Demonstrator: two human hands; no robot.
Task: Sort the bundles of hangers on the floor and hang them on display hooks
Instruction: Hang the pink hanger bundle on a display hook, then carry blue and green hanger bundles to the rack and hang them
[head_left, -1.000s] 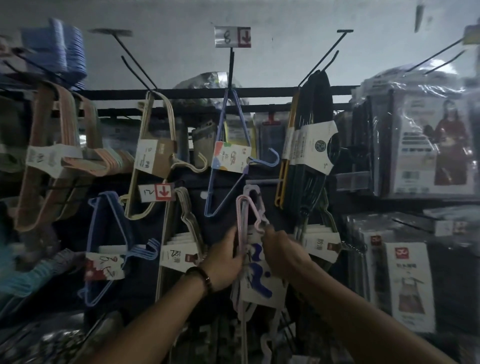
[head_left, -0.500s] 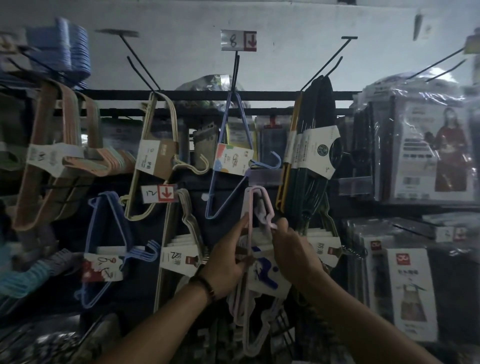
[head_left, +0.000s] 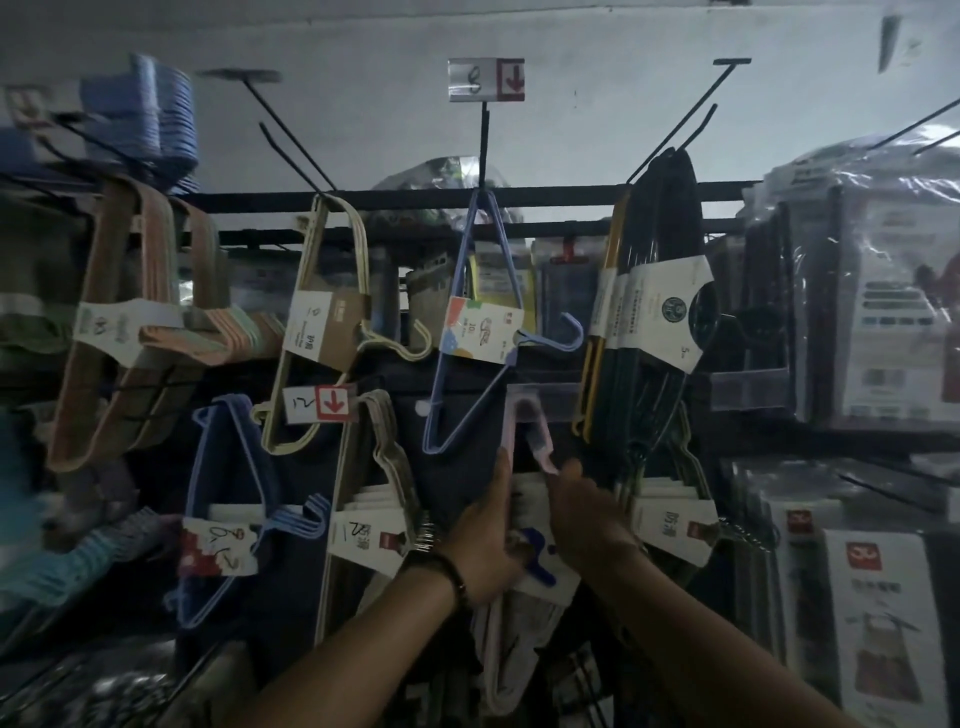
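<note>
Two hands, left hand (head_left: 485, 540) and right hand (head_left: 587, 519), are both gripping the pale pink plastic hanger bundle (head_left: 524, 431) at lower centre of frame, hanging step underway. Next move likely calls for seating its top loop over the display hook (head_left: 545, 397), then letting go.

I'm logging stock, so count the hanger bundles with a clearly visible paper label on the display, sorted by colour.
Blue: 2, upper and lower left
Cream: 2, upper and lower
Peach: 1
Dark green: 1
Pink: 1, in both hands
Total: 7

Blurred stacks at the left edge and the half-hidden bundle at lower right are left out.
</note>
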